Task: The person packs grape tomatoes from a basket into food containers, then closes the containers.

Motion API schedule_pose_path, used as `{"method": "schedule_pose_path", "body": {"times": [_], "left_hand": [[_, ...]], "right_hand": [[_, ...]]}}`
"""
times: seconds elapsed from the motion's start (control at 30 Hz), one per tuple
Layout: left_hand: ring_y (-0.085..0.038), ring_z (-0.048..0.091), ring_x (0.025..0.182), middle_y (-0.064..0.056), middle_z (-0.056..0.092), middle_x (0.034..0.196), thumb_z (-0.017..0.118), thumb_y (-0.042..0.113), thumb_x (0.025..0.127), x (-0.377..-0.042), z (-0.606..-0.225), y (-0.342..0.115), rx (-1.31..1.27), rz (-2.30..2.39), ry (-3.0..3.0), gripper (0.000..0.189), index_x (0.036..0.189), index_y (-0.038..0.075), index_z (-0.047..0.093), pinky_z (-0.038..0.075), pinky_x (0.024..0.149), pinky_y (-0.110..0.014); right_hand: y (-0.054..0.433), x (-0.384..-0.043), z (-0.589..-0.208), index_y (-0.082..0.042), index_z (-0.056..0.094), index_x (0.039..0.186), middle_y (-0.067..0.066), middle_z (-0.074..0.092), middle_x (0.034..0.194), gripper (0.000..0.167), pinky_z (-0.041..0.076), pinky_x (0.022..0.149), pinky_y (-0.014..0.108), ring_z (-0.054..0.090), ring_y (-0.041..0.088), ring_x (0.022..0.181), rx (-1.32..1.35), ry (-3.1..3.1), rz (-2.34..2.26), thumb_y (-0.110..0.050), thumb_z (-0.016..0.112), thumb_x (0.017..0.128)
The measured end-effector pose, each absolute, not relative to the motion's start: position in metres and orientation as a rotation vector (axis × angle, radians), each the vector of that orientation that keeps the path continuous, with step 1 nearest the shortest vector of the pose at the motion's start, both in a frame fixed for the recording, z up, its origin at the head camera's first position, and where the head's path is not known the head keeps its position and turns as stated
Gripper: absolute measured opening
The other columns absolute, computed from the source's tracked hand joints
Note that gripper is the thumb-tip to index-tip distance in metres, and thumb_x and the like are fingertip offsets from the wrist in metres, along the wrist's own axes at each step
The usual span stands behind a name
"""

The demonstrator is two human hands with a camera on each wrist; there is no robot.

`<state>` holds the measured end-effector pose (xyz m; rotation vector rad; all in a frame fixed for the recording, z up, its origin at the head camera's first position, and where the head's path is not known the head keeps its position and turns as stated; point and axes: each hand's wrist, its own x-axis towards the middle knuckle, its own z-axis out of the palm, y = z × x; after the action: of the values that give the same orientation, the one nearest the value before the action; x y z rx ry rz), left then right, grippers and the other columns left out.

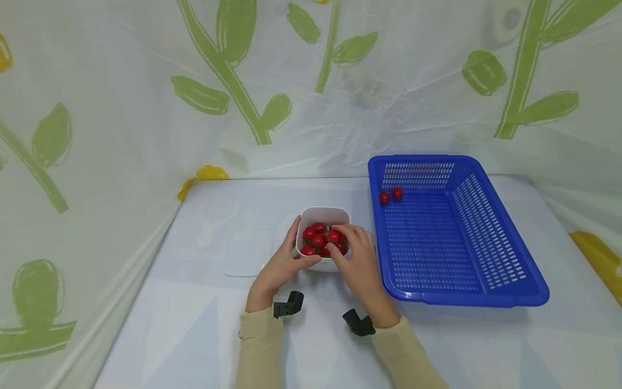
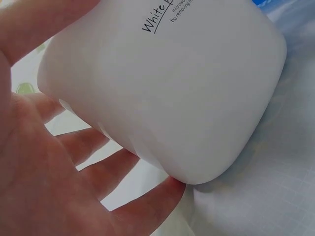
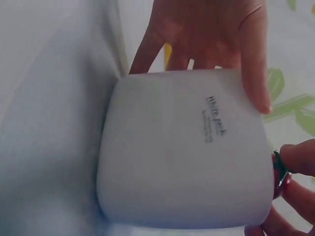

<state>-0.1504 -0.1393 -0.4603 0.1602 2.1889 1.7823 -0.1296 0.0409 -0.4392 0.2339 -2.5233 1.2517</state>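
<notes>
A white square plastic container (image 1: pixel 326 215), with black "White pack" lettering on its front, stands mid-table with several red cherry tomatoes (image 1: pixel 318 241) inside. My left hand (image 1: pixel 281 266) holds it by the left side, the thumb at the front rim and the fingers along the side wall (image 2: pixel 162 98). Over the container's right edge, my right hand (image 1: pixel 360 266) pinches one cherry tomato (image 3: pixel 281 186) between thumb and fingers. Its green stem shows at the rim in the right wrist view. The fingers partly hide the tomatoes on the right.
To the right is a large blue plastic basket (image 1: pixel 466 299), with two cherry tomatoes (image 1: pixel 391 195) in its far left corner. A flat translucent lid (image 1: pixel 249 252) lies on the white table (image 1: pixel 194 302) left of the container. Behind hangs a leaf-patterned curtain (image 1: pixel 379 119).
</notes>
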Motion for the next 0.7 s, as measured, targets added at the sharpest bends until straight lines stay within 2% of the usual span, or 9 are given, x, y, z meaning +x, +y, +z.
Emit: {"method": "schedule_pose_path", "body": {"times": [0.23,0.5,0.7], "left_hand": [[-0.011,0.015,0.13,0.02,0.013,0.143,0.072,0.033,0.074,-0.151,-0.462,-0.14,0.175,1.789,2.201,0.09,0.136,0.049,0.009,0.034,0.096,-0.042],[-0.01,0.014,0.13,0.015,0.012,0.145,0.072,0.032,0.075,-0.152,-0.464,-0.142,0.224,1.812,2.181,0.091,0.137,0.047,0.008,0.034,0.096,-0.041],[-0.016,0.01,0.133,0.005,0.006,0.148,0.068,0.022,0.079,-0.145,-0.441,-0.139,0.256,1.802,2.127,0.092,0.143,0.033,0.002,0.032,0.098,-0.041]], "right_hand": [[0.042,-0.132,-0.442,-0.015,0.058,0.117,0.002,0.049,0.114,0.036,0.046,0.08,0.033,0.044,0.016,0.104,0.294,-2.543,1.195,-0.021,0.065,0.082],[0.039,-0.132,-0.444,-0.013,0.059,0.116,0.003,0.046,0.115,0.038,0.045,0.083,0.032,0.04,0.017,0.104,0.329,-2.588,1.094,-0.015,0.067,0.079],[0.039,-0.132,-0.446,-0.012,0.06,0.114,0.003,0.046,0.115,0.036,0.044,0.083,0.031,0.04,0.017,0.104,0.331,-2.571,1.105,-0.014,0.068,0.078]]}}
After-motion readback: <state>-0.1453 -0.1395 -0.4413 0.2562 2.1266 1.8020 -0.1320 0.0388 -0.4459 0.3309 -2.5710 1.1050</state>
